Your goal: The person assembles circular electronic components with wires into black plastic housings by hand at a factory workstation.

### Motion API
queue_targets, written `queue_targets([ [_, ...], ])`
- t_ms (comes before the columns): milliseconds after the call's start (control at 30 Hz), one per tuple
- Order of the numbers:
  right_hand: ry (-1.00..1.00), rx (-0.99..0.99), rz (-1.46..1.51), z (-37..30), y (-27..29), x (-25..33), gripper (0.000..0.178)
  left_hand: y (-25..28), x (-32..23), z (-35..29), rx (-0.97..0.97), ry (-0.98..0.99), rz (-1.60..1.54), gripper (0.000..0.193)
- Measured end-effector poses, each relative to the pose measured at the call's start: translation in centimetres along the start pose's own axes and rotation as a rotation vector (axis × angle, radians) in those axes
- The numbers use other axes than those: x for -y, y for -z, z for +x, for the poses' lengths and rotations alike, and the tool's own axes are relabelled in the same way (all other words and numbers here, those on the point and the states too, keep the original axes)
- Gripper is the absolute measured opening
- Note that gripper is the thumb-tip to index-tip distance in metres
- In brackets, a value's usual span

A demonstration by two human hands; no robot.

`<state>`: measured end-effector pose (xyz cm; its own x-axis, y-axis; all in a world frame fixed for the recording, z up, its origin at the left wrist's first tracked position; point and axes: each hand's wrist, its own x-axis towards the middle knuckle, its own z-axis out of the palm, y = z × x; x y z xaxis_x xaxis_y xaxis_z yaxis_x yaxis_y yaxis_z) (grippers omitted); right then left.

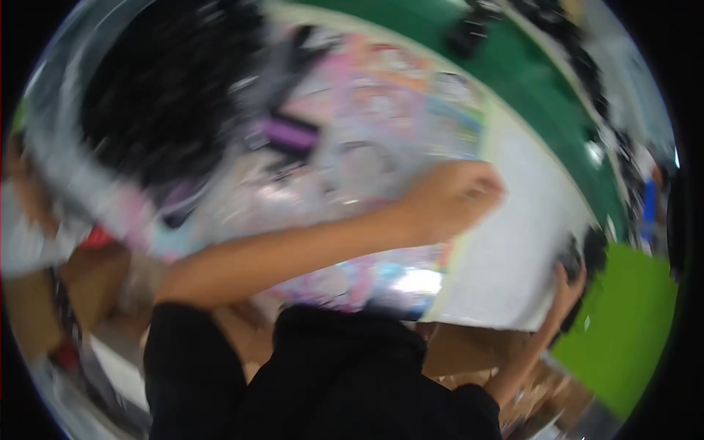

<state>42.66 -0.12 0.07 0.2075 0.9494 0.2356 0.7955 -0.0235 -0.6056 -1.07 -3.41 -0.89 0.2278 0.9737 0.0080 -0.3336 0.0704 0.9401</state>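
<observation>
1. Left hand (458,194): reached across the body from lower left, arm bare below a black sleeve (191,367); the hand lay curled on the desk (513,249) at the edge of a heap of clear packets (352,154). Blur hid whether it grasped anything; grip cannot be told.
2. Right hand (568,290): at the desk's right near corner, fingers closed around a small black item (583,253), too blurred to name.
3. Packets: pink, blue and clear wrappers spread over the desk's middle and left; one purple-and-black piece (290,136) among them.
4. Black mass (158,95): upper left, beside the packets, indistinct.
5. Desk: white top, green border beyond.
6. Cardboard boxes (455,352): below the desk's near edge.
</observation>
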Motion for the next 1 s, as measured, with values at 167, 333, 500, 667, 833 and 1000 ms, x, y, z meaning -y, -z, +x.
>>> queue_targets([
  [167, 0.127, 0.040, -0.148, 2.2, 1.8, 2.2, 0.056, -0.2, -0.1, -0.2, -0.095, -0.158, 0.109, 0.018],
  [333, 0.435, 0.205, 0.154, -1.7, -4.6, 22.9, 0.036, -0.7, 0.4, 0.0, -0.080, -0.127, 0.034, 0.018],
  [500, 1.155, 0.662, 0.347, -8.1, -17.1, 38.5, 0.016, -0.4, -0.2, -1.3, -0.218, -0.628, -0.317, 0.011],
  [667, 1.241, 0.761, -0.003, -10.4, -25.0, 44.8, 0.021, 1.7, 1.5, 1.6, -0.007, 0.055, -0.394, 0.021],
  [833, 1.177, 0.869, 0.112, -10.0, -26.5, 45.5, 0.020, 2.0, 1.2, 1.3, -0.054, 0.080, -0.392, 0.020],
  [1000, 1.059, 0.933, 0.307, -8.3, -25.2, 44.3, 0.018, 1.4, 1.5, 1.9, -0.055, 0.082, -0.379, 0.021],
])
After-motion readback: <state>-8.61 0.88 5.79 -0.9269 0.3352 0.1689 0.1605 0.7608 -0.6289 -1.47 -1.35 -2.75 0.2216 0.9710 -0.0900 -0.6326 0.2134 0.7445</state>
